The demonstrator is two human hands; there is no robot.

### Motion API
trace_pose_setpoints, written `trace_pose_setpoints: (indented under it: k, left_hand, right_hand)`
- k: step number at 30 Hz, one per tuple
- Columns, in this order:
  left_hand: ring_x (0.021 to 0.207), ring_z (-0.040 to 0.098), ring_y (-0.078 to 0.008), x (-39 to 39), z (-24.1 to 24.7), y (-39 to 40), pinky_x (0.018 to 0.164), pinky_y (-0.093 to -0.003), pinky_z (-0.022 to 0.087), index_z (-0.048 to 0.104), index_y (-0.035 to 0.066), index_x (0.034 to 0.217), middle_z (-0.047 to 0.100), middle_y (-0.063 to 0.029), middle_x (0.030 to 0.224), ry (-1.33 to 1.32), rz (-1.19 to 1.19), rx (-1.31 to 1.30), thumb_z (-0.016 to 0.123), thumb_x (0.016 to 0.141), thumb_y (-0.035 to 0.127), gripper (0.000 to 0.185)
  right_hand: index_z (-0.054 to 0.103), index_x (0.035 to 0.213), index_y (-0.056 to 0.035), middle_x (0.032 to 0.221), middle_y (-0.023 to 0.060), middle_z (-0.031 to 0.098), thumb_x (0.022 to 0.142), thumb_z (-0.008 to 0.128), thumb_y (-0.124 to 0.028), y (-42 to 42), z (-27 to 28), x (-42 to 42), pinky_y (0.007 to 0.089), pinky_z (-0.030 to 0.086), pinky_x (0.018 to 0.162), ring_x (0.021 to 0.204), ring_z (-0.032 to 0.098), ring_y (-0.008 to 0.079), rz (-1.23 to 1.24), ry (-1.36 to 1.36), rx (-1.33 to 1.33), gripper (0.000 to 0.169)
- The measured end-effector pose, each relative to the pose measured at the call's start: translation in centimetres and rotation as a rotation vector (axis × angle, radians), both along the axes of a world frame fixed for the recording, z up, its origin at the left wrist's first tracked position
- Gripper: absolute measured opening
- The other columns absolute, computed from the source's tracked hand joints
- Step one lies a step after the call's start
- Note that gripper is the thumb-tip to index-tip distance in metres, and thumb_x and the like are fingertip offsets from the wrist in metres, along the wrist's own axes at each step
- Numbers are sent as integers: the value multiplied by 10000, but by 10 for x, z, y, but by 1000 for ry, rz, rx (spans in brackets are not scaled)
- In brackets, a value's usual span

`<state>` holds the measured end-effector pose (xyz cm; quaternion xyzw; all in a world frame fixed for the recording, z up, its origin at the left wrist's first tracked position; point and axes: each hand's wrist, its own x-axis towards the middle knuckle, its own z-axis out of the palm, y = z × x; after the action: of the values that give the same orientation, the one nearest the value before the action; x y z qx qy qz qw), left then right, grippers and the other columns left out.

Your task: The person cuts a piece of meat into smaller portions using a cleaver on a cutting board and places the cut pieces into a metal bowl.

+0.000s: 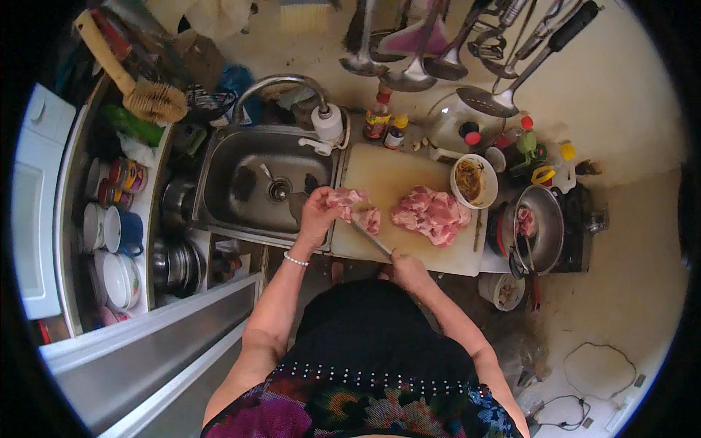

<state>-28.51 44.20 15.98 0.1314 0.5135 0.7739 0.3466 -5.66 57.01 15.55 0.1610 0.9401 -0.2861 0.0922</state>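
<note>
My left hand (319, 214) grips a piece of raw meat (346, 198) above the left edge of a pale cutting board (383, 161). In my right hand (408, 268) is the handle of a knife (375, 239), its blade pointing up and left towards that meat. The blade's tip is close to the held piece; whether it touches cannot be made out. Just beside the blade, a smaller cut of meat (370, 220) rests on the board. A larger heap of raw meat (431, 214) lies on the board's right half.
A steel sink (235, 169) with a faucet (285, 80) adjoins the board on the left. A bowl of brown food (474, 180) sits at the board's upper right corner. Further right, a steel pan (550, 235) holds some meat. Ladles (413, 76) hang above, near sauce bottles (378, 117).
</note>
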Motion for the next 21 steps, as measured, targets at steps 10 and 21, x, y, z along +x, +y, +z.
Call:
trace_pose_setpoints:
  k: [10,21]
  left_hand:
    - [756,579,-142,72,-86,5,690,-277,493,525,11,1004,601,-96,850,281,53,-232,689,718,36,330]
    - [705,622,-200,78,-55,18,630,-288,502,576,28,991,632,-114,841,609,-28,-562,670,725,88,289]
  right_hand:
    - [515,908,63,776,302,558,783,498,-40,32,14,5,507,435,661,762,548,467,-284,149,-78,162]
    - [397,876,56,665,317,528,813,508,-36,-12,49,21,502,422,597,704,537,488,-316,-104,-153,157]
